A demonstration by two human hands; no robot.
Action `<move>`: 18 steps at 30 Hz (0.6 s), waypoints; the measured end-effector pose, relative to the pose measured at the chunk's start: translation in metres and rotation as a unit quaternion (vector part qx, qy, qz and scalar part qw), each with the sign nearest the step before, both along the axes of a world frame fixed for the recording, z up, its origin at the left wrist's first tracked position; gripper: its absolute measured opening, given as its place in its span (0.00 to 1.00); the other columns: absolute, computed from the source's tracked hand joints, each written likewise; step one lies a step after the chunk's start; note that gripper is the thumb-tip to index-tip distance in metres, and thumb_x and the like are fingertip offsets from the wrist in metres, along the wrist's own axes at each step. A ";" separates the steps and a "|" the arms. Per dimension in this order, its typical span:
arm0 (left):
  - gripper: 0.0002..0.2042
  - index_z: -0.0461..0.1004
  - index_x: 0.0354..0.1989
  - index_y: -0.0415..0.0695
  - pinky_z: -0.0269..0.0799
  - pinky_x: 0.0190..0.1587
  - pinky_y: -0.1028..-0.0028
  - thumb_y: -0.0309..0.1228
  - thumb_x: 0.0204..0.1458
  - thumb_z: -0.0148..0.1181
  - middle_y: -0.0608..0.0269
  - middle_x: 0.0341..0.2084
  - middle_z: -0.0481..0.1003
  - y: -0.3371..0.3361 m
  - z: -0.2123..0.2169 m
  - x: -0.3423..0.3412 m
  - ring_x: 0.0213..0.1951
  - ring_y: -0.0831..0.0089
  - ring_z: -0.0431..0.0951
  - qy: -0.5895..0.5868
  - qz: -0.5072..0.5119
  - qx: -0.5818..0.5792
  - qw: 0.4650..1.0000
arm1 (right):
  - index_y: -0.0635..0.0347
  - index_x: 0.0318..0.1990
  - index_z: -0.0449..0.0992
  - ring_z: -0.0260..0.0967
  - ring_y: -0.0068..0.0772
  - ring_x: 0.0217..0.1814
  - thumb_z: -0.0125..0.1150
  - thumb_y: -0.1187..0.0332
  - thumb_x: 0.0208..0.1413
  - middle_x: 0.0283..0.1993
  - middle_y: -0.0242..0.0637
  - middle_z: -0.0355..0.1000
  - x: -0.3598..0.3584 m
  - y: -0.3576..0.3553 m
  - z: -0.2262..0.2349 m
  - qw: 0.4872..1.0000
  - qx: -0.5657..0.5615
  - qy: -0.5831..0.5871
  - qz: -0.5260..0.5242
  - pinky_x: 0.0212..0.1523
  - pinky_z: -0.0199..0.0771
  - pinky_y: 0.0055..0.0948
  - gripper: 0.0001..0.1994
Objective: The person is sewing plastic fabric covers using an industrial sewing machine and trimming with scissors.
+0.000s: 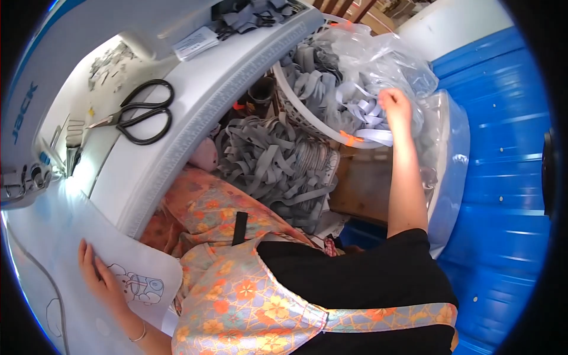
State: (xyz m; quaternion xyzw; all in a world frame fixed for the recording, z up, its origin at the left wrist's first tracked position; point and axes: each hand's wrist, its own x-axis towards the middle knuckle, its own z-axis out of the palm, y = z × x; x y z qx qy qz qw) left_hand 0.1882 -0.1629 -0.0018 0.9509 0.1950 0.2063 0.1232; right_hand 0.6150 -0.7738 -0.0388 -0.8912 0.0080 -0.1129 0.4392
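the two hands are well apart from each other. the right hand [395,105] is raised over the white basket [327,131], its fingers bent in toward the thumb; whether a strip is pinched between them i cannot tell. white strips [368,112] lie loosely curled in the basket just to the left of that hand, and a pale band [377,136] lies at the near rim, below the wrist. grey strips [307,83] fill the basket's left part, and a clear plastic bag [381,59] bulges up at its far side. the left hand [102,281] rests on the pale worktop [65,236] with its fingers extended, beside a cartoon drawing [142,287]; a thin bracelet [141,332] circles that wrist. farther up, black-handled scissors [144,112] lie with their handles spread, points toward the lit needle area of the sewing machine [35,118]. a tangled heap of grey bands [263,157] sits below the machine's edge, near the floral apron [236,302].
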 end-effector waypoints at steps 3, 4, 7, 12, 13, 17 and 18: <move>0.15 0.72 0.57 0.33 0.64 0.65 0.64 0.22 0.65 0.46 0.49 0.61 0.71 -0.003 0.006 -0.003 0.63 0.56 0.71 0.015 0.016 0.006 1.000 | 0.63 0.39 0.80 0.76 0.25 0.32 0.58 0.67 0.63 0.33 0.36 0.80 0.020 -0.016 0.014 0.997 -0.033 0.056 -0.042 0.34 0.75 0.23 0.08; 0.15 0.72 0.57 0.33 0.64 0.65 0.64 0.23 0.65 0.45 0.49 0.61 0.71 -0.001 0.007 -0.005 0.62 0.56 0.71 0.010 0.010 0.003 1.000 | 0.63 0.39 0.80 0.76 0.26 0.32 0.58 0.67 0.63 0.34 0.37 0.80 0.022 -0.016 0.020 0.990 -0.042 0.122 -0.054 0.35 0.76 0.24 0.09; 0.15 0.72 0.57 0.33 0.64 0.65 0.64 0.23 0.65 0.45 0.49 0.61 0.71 -0.014 0.013 -0.006 0.62 0.56 0.71 0.021 0.015 0.004 1.000 | 0.63 0.40 0.80 0.78 0.28 0.35 0.58 0.64 0.64 0.35 0.39 0.80 0.011 0.021 0.025 0.931 0.168 0.285 0.157 0.39 0.78 0.25 0.11; 0.16 0.72 0.58 0.34 0.64 0.65 0.63 0.22 0.65 0.45 0.49 0.61 0.71 -0.026 0.017 0.012 0.62 0.57 0.71 0.039 -0.039 0.003 0.998 | 0.61 0.46 0.80 0.79 0.39 0.46 0.56 0.66 0.62 0.42 0.45 0.81 0.020 0.020 -0.062 0.946 -0.163 0.225 0.167 0.47 0.78 0.33 0.12; 0.16 0.72 0.57 0.34 0.64 0.64 0.63 0.21 0.64 0.45 0.48 0.61 0.71 -0.029 0.021 0.014 0.62 0.56 0.71 0.022 -0.049 -0.004 0.999 | 0.60 0.47 0.80 0.79 0.44 0.48 0.56 0.67 0.60 0.45 0.48 0.80 0.022 0.018 -0.070 0.923 -0.328 0.128 0.152 0.49 0.78 0.36 0.12; 0.16 0.72 0.57 0.32 0.59 0.68 0.62 0.22 0.63 0.47 0.49 0.62 0.71 -0.058 0.062 0.042 0.64 0.58 0.69 -0.047 -0.052 -0.132 0.989 | 0.59 0.40 0.83 0.77 0.52 0.50 0.55 0.69 0.54 0.44 0.52 0.79 0.027 0.047 -0.098 0.871 -0.452 0.128 0.144 0.51 0.76 0.44 0.12; 0.17 0.70 0.58 0.30 0.58 0.70 0.60 0.23 0.63 0.46 0.48 0.63 0.69 -0.069 0.085 0.050 0.65 0.60 0.68 -0.084 -0.136 -0.172 0.972 | 0.59 0.38 0.84 0.78 0.53 0.48 0.54 0.70 0.52 0.43 0.52 0.79 0.028 0.047 -0.100 0.839 -0.491 0.165 0.167 0.50 0.76 0.47 0.12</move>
